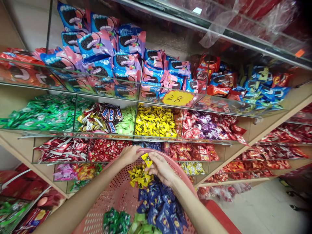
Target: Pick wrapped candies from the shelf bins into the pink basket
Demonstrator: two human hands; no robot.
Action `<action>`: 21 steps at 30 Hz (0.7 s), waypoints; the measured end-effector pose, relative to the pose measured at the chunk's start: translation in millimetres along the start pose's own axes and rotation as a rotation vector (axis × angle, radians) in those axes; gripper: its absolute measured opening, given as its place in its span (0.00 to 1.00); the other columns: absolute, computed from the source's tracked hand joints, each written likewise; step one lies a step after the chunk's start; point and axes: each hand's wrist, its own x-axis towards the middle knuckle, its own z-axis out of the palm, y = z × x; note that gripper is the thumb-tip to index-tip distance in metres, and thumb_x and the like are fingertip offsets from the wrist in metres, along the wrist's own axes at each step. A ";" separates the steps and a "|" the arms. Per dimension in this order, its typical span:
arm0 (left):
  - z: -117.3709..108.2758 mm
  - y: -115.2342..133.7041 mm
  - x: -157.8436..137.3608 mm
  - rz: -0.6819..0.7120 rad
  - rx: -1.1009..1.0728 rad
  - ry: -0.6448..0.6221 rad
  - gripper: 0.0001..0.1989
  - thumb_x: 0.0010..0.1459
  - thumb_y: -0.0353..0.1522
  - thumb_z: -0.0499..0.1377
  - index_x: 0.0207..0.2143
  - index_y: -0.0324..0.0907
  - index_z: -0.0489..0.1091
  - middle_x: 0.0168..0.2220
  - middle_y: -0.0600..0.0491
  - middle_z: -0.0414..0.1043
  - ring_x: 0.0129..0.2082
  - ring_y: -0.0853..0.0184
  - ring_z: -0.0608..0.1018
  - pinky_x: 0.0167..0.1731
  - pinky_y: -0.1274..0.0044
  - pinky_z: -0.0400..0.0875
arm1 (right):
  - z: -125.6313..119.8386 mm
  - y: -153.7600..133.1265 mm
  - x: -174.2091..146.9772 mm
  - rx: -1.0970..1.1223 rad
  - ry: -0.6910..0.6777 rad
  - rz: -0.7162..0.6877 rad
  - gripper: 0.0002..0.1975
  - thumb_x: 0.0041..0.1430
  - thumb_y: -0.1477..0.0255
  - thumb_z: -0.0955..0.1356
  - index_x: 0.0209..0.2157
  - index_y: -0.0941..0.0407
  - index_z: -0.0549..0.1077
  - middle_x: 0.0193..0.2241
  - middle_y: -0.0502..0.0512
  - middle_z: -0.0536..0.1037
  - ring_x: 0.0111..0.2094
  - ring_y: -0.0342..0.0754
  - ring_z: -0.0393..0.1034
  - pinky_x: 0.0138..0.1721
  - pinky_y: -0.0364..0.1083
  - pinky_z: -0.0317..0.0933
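My right hand [161, 167] pinches a yellow wrapped candy [146, 160] over the far part of a pink perforated basket [117, 182]. My left hand [130, 155] is closed on the far rim of that basket, its fingertips mostly hidden. Below the right hand, inside the basket, lies a small heap of yellow candies [138, 176]. Nearer to me are dark blue wrapped candies [158, 208], dark green ones [116, 221] and light green ones [143, 225]. Straight ahead on the shelf, a compartment holds many more yellow candies [156, 122].
Glass-fronted shelves [122, 134] rise ahead, with green packets [44, 112], Snickers bars [111, 116] and purple-wrapped candies [207, 125]. Blue and pink cookie packs [96, 45] fill the upper shelf, above a yellow tag [177, 97] reading 28. Pale floor [263, 208] shows at right.
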 end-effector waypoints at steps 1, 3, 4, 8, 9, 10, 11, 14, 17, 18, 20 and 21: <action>-0.4 0.4 -0.1 -0.003 0.001 -0.003 0.22 0.55 0.49 0.43 0.38 0.50 0.69 0.33 0.53 0.74 0.37 0.63 0.75 0.31 0.78 0.62 | -0.1 0.4 -0.2 -0.006 -0.009 0.007 0.14 0.50 0.60 0.67 0.33 0.55 0.64 0.26 0.48 0.73 0.22 0.39 0.71 0.18 0.35 0.60; -0.6 0.8 0.1 -0.009 0.006 -0.001 0.21 0.55 0.49 0.43 0.38 0.50 0.69 0.34 0.53 0.74 0.37 0.62 0.75 0.31 0.78 0.62 | 0.2 1.3 -0.6 -0.033 -0.023 0.010 0.14 0.49 0.61 0.68 0.33 0.55 0.65 0.27 0.48 0.72 0.23 0.39 0.70 0.20 0.36 0.61; -0.4 0.8 0.4 -0.010 0.008 0.000 0.21 0.55 0.48 0.43 0.39 0.50 0.69 0.34 0.53 0.74 0.37 0.62 0.75 0.31 0.78 0.62 | 0.3 2.1 -0.6 -0.055 -0.024 0.002 0.14 0.48 0.62 0.69 0.33 0.55 0.66 0.27 0.47 0.72 0.23 0.38 0.70 0.21 0.36 0.61; 1.2 0.4 0.9 -0.001 0.019 0.003 0.22 0.55 0.49 0.43 0.38 0.50 0.69 0.34 0.52 0.74 0.36 0.61 0.75 0.31 0.77 0.62 | -1.8 8.2 2.0 -0.280 0.016 -0.119 0.15 0.45 0.66 0.70 0.36 0.55 0.68 0.22 0.44 0.69 0.22 0.38 0.65 0.22 0.38 0.59; 1.7 0.2 0.7 0.004 0.024 0.005 0.21 0.55 0.49 0.43 0.37 0.50 0.69 0.33 0.52 0.74 0.36 0.61 0.75 0.31 0.77 0.62 | -3.3 10.1 3.3 -0.370 0.034 -0.173 0.14 0.45 0.67 0.70 0.37 0.55 0.68 0.20 0.44 0.67 0.20 0.38 0.63 0.21 0.38 0.57; 2.1 -0.2 0.6 0.008 0.026 0.008 0.21 0.55 0.49 0.43 0.37 0.49 0.69 0.33 0.52 0.74 0.36 0.62 0.75 0.31 0.77 0.62 | -5.2 12.1 4.6 -0.462 0.054 -0.233 0.14 0.46 0.68 0.69 0.37 0.55 0.69 0.19 0.43 0.65 0.19 0.38 0.60 0.21 0.38 0.55; 2.5 -0.9 0.4 0.014 0.023 0.010 0.20 0.55 0.48 0.43 0.37 0.49 0.69 0.33 0.52 0.74 0.36 0.62 0.75 0.31 0.77 0.62 | -7.6 14.0 6.1 -0.549 0.076 -0.292 0.13 0.46 0.69 0.69 0.37 0.55 0.69 0.18 0.43 0.64 0.19 0.38 0.57 0.20 0.38 0.53; 3.1 -4.4 0.8 0.048 -0.057 0.013 0.17 0.54 0.44 0.47 0.42 0.50 0.65 0.35 0.54 0.73 0.35 0.64 0.74 0.32 0.77 0.63 | -17.3 19.1 10.9 -0.718 0.129 -0.396 0.12 0.46 0.72 0.68 0.36 0.56 0.69 0.19 0.43 0.63 0.20 0.39 0.55 0.21 0.39 0.50; 1.9 -9.2 3.0 0.129 -0.237 0.006 0.15 0.53 0.37 0.49 0.44 0.48 0.63 0.35 0.57 0.71 0.34 0.69 0.73 0.35 0.79 0.64 | -29.8 24.4 16.9 -0.773 0.163 -0.368 0.11 0.46 0.72 0.67 0.35 0.57 0.68 0.18 0.43 0.63 0.20 0.40 0.55 0.21 0.39 0.50; 1.1 -10.6 3.9 0.180 -0.297 0.000 0.13 0.53 0.35 0.50 0.42 0.47 0.65 0.35 0.56 0.70 0.34 0.70 0.72 0.36 0.79 0.64 | -34.1 26.2 19.1 -0.790 0.182 -0.360 0.11 0.46 0.72 0.67 0.35 0.57 0.68 0.18 0.43 0.62 0.20 0.40 0.54 0.21 0.39 0.49; -0.5 -12.9 5.2 0.293 -0.385 -0.029 0.10 0.53 0.35 0.50 0.34 0.44 0.69 0.37 0.55 0.68 0.36 0.71 0.70 0.39 0.80 0.63 | -41.5 29.2 23.0 -0.824 0.229 -0.369 0.11 0.45 0.71 0.67 0.34 0.57 0.68 0.17 0.43 0.60 0.19 0.39 0.52 0.20 0.39 0.47; -1.1 -13.7 5.6 0.337 -0.409 -0.050 0.10 0.53 0.36 0.51 0.31 0.43 0.70 0.38 0.54 0.67 0.37 0.71 0.70 0.40 0.80 0.63 | -44.0 30.1 24.5 -0.836 0.245 -0.379 0.11 0.45 0.71 0.67 0.34 0.57 0.68 0.17 0.43 0.60 0.18 0.39 0.51 0.19 0.39 0.47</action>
